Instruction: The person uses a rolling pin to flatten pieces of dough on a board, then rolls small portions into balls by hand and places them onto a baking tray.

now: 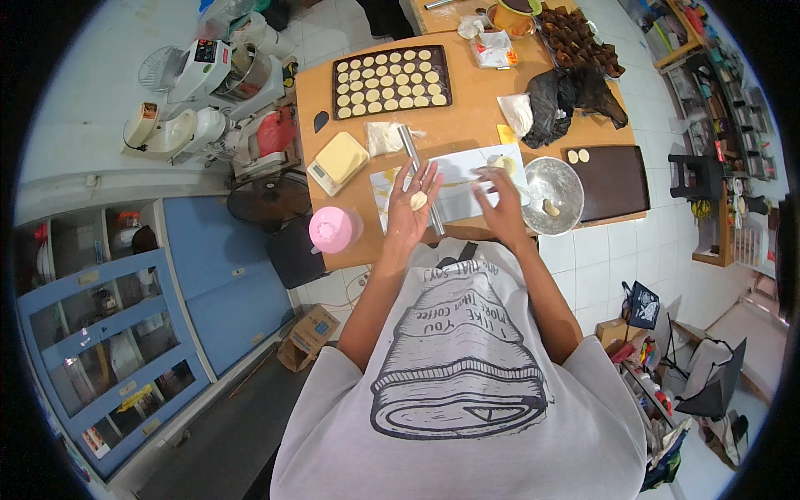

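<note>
My left hand [407, 212] is palm up with its fingers stretched out, and a small pale piece of dough [418, 201] rests on it. To its right, my right hand [502, 208] hovers over a white sheet [458, 197], fingers apart, with nothing visible in them. A metal rolling pin [436, 218] lies across the sheet, partly hidden behind my left hand. Beside my right hand stands a metal bowl [573, 185], floury inside, with a lump of dough [551, 207] in it. A bit of dough also lies on the sheet beyond my right fingers.
A dark tray [612, 187] at right carries two dough discs; another tray [390, 113], far left, holds rows of discs. A scale [323, 178] bears a yellow block beside a pink container [332, 230]. Flour bags, a black plastic bag [550, 104] and brown cups [579, 42] stand further back.
</note>
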A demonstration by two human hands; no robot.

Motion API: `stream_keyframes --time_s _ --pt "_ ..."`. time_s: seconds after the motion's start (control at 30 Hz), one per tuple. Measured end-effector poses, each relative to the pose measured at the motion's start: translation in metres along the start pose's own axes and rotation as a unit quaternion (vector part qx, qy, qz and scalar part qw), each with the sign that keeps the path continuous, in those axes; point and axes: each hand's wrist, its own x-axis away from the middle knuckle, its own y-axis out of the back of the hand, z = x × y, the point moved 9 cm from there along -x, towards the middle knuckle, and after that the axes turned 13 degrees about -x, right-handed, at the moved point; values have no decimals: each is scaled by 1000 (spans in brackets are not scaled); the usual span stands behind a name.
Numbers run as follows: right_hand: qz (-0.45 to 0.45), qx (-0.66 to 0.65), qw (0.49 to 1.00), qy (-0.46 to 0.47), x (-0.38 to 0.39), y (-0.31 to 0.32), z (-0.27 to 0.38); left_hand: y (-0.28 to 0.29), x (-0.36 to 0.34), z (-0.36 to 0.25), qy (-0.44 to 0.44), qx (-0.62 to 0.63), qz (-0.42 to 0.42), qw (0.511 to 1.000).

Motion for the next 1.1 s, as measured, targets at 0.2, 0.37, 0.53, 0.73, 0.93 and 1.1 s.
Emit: stream_keyframes --time_s 0.2,0.37,0.53,0.73,0.93,1.1 --pt "100 -68 989 81 3 -52 59 -32 3 14 63 53 96 992" --pt "143 -52 988 -12 11 -57 31 -28 14 44 156 -97 87 979" --pt "153 2 988 -5 30 -47 18 -19 27 64 158 -258 144 942" --pt "186 63 979 46 41 -42 40 31 28 47 96 -289 6 952" --pt "198 189 962 10 26 -51 -33 120 41 26 59 -145 -102 982" --pt "272 338 892 125 11 -107 -57 119 53 20 59 -1 -162 985"
